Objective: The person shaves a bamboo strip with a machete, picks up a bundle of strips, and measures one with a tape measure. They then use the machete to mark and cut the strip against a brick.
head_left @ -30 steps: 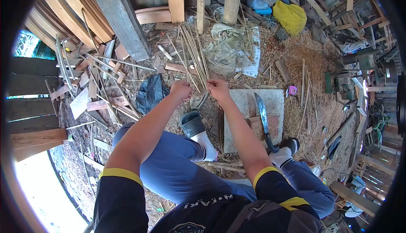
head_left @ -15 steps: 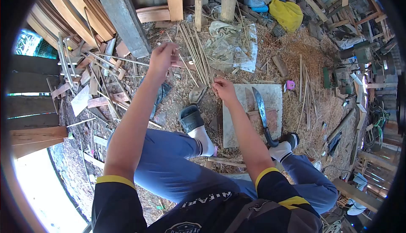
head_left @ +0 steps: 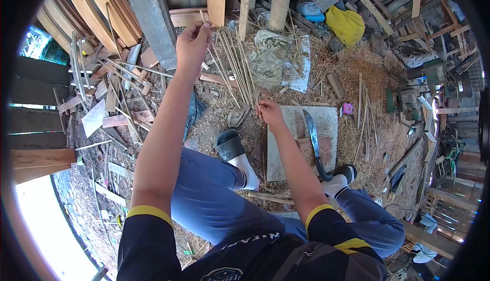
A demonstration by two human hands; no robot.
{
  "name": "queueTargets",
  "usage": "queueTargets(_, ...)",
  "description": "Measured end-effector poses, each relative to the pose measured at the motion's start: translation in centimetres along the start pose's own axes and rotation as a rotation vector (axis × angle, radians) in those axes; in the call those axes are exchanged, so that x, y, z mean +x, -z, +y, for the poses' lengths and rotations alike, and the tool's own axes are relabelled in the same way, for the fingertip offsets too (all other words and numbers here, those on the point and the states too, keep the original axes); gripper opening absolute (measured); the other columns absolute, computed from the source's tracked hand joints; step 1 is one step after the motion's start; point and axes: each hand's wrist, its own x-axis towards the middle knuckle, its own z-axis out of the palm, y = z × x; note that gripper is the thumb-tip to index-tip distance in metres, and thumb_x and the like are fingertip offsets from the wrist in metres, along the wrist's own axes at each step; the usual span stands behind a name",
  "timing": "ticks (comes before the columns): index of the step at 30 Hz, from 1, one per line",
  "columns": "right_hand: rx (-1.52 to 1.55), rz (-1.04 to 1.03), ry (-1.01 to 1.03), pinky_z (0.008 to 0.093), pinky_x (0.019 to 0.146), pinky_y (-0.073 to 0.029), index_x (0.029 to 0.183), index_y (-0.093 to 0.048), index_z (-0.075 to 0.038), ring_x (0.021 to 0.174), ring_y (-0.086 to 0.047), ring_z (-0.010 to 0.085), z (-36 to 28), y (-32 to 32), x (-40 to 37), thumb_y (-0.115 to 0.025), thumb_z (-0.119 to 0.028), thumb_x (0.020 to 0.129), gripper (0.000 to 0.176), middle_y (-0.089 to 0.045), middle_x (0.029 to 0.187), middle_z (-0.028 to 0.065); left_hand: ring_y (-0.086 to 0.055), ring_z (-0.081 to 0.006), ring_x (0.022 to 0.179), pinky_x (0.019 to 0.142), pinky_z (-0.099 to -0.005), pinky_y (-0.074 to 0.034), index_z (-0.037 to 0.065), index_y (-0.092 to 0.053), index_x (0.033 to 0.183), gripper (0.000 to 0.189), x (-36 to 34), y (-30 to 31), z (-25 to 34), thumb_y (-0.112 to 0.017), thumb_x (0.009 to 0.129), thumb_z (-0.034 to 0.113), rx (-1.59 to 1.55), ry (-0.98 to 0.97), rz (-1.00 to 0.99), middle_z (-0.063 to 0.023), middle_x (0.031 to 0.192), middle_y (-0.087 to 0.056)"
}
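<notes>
My left hand (head_left: 195, 39) is raised at the upper left, its fingers pinched on the tip of a thin wooden stick (head_left: 202, 15). Lower and to the right, my right hand (head_left: 269, 112) is closed at the lower ends of a bundle of thin sticks (head_left: 239, 69); what lies between its fingers is too small to name. The sticks fan out on the ground between both hands. A machete (head_left: 312, 133) with a dark handle rests on a pale board (head_left: 329, 128), just right of my right hand.
A dark slipper (head_left: 229, 144) is on my left foot. Scrap wood (head_left: 122, 120) litters the ground at left. A yellow cloth (head_left: 345, 22) lies at the upper right, a pink object (head_left: 347, 108) beside the board, and a dirty cloth (head_left: 270, 51) beyond the sticks.
My left hand has moved up and away, with a stick tip now showing above its fingers. My right hand has stayed near the lower ends of the sticks.
</notes>
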Motion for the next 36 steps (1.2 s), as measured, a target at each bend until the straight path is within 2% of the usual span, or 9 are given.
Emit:
queueTargets(6,-0.072,0.047,-0.028,0.0273,0.059,-0.048,0.109,-0.071,0.000,0.068,-0.064,0.0119,1.1,-0.6,2.6,-0.065,-0.003,0.097,0.014,-0.070,0.084,0.0040,-0.053,-0.0052,0.074,0.069,-0.0248,-0.049,0.004,-0.071,0.114,0.023,3.2,0.3,-4.2,-0.064,0.105,0.023,0.008,0.113,0.149,0.0040,0.081,-0.058)
queueTargets(8,-0.193,0.066,0.090,0.0313,0.065,-0.053,0.103,-0.073,0.001,0.073,-0.068,0.0158,4.6,-0.5,5.8,-0.069,-0.007,0.094,0.013,-0.073,0.084,0.0081,-0.054,-0.0056,0.076,0.070,-0.0256,-0.050,0.005,-0.071,0.115,0.023,4.0,0.4,-4.5,-0.062,0.106,0.024,-0.045,0.149,0.148,0.0035,0.083,-0.059)
queueTargets(12,-0.526,0.080,0.340,0.0381,0.074,-0.057,0.097,-0.076,-0.002,0.081,-0.075,0.0272,4.4,-1.7,7.6,-0.073,-0.014,0.089,0.014,-0.077,0.090,0.0140,-0.055,-0.0064,0.075,0.070,-0.0265,-0.051,0.005,-0.071,0.116,0.023,5.4,0.3,-4.9,-0.060,0.106,0.024,-0.076,0.160,0.160,0.0031,0.085,-0.059)
queueTargets(15,-0.733,0.204,0.369,0.0395,0.075,-0.058,0.113,-0.072,-0.006,0.082,-0.075,0.0279,3.3,-2.9,8.3,-0.074,-0.016,0.091,0.024,-0.077,0.091,0.0127,-0.055,-0.0066,0.075,0.070,-0.0265,-0.051,0.006,-0.071,0.115,0.022,6.0,0.5,-4.9,-0.061,0.106,0.023,-0.051,0.184,0.173,0.0026,0.087,-0.060)
queueTargets(18,-0.901,0.383,0.311,0.0491,0.078,-0.057,0.102,-0.074,-0.008,0.088,-0.072,0.0386,2.3,-3.9,8.7,-0.070,-0.020,0.091,0.016,-0.075,0.092,0.0167,-0.054,-0.0064,0.074,0.069,-0.0263,-0.051,0.006,-0.071,0.115,0.023,6.1,0.1,-4.8,-0.061,0.106,0.024,-0.115,0.175,0.206,0.0029,0.087,-0.060)
queueTargets(24,-1.070,0.366,0.229,0.0511,0.078,-0.057,0.097,-0.072,-0.009,0.089,-0.071,0.0393,1.3,-4.7,9.4,-0.071,-0.021,0.090,0.014,-0.073,0.089,0.0171,-0.058,-0.0074,0.079,0.071,-0.0262,-0.050,0.007,-0.071,0.116,0.023,6.3,0.0,-5.9,-0.061,0.106,0.025,-0.065,0.241,0.189,0.0023,0.093,-0.065)
queueTargets(30,-1.015,0.376,0.214,0.0490,0.074,-0.056,0.096,-0.073,-0.012,0.085,-0.072,0.0378,1.9,-4.3,10.6,-0.074,-0.018,0.085,0.012,-0.075,0.088,0.0137,-0.060,-0.0081,0.085,0.075,-0.0266,-0.050,0.009,-0.071,0.117,0.023,6.5,-0.3,-5.9,-0.061,0.106,0.025,-0.019,0.275,0.159,0.0013,0.100,-0.068)
queueTargets(33,-1.033,0.414,0.140,0.0564,0.082,-0.052,0.093,-0.073,-0.013,0.092,-0.071,0.0355,1.1,-4.4,9.7,-0.070,-0.019,0.087,0.009,-0.074,0.092,0.0132,-0.060,-0.0081,0.083,0.073,-0.0263,-0.049,0.009,-0.071,0.118,0.023,6.3,-0.3,-5.8,-0.060,0.106,0.025,-0.002,0.265,0.181,0.0007,0.098,-0.068)
queueTargets(36,-1.053,0.486,0.211,0.0597,0.086,-0.047,0.091,-0.073,-0.014,0.096,-0.069,0.0333,0.6,-4.2,8.2,-0.070,-0.018,0.085,0.008,-0.074,0.091,0.0100,-0.059,-0.0076,0.079,0.070,-0.0256,-0.049,0.008,-0.071,0.117,0.023,6.4,-0.1,-6.1,-0.060,0.106,0.025,-0.010,0.258,0.181,0.0005,0.096,-0.068)
